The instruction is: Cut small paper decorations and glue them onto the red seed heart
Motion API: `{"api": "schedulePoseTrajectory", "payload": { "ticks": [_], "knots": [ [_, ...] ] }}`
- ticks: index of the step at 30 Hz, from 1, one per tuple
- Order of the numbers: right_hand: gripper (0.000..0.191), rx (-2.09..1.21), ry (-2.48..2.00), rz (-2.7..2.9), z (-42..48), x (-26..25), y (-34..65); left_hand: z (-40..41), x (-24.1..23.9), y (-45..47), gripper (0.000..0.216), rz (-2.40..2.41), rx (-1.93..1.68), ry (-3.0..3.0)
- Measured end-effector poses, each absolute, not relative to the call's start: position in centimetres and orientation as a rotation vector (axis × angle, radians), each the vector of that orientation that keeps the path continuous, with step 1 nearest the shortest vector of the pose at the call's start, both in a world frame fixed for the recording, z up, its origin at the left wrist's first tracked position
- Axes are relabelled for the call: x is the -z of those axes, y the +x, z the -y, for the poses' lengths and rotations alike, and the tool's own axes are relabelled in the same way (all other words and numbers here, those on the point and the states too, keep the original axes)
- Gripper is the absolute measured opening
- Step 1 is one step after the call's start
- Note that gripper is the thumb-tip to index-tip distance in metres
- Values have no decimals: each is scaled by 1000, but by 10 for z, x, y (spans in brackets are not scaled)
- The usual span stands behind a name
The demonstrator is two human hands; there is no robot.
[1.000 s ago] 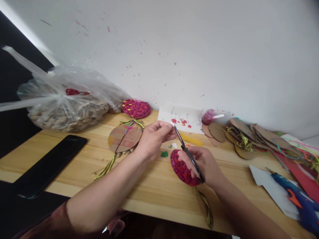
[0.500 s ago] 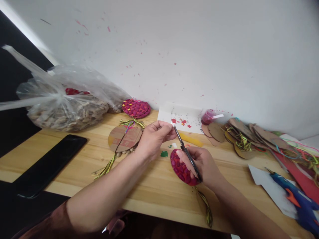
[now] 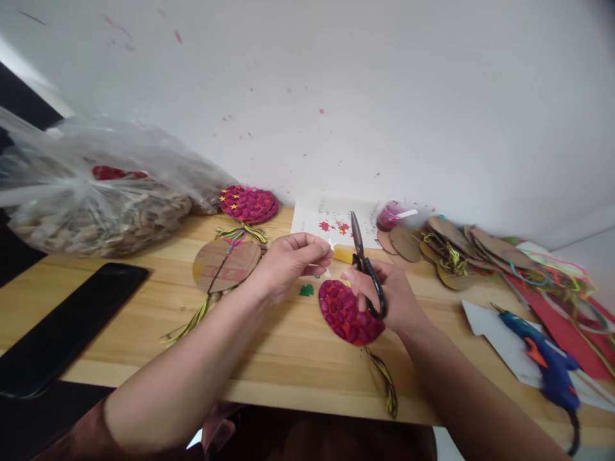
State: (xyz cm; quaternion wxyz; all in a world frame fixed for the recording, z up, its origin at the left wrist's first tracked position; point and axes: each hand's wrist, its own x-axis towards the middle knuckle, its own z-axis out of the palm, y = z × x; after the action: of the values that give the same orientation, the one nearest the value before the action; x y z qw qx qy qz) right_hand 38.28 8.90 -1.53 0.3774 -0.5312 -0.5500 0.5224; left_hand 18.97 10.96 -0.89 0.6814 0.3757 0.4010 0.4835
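Note:
My left hand is closed in a pinch on a tiny white star-shaped piece, held just above the wooden table. My right hand grips black scissors, their blades closed and pointing up and away from me. Just below both hands lies a magenta seed-covered disc with a yellow-green tassel trailing toward the table's front edge. A small green scrap sits next to the disc.
A plastic bag of seeds and a black phone lie at the left. A cardboard disc, a second magenta disc, a sticker sheet, a cardboard pile and a blue glue gun surround the hands.
The scissors have swung from pointing at my left fingertips to pointing upright, away from the pinched piece. The head view has shifted slightly left and down.

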Motion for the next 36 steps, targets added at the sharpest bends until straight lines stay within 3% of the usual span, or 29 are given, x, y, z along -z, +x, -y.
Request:
{"api": "schedulePoseTrajectory", "payload": {
  "ticks": [24,36],
  "knots": [
    [18,-1394,-1265,1393,-89,16,385,-107,21,191,8,-908,-806,1391],
    [20,-1299,-1265,1339,-91,16,382,-103,12,198,28,-908,-866,1132]
  ]
}}
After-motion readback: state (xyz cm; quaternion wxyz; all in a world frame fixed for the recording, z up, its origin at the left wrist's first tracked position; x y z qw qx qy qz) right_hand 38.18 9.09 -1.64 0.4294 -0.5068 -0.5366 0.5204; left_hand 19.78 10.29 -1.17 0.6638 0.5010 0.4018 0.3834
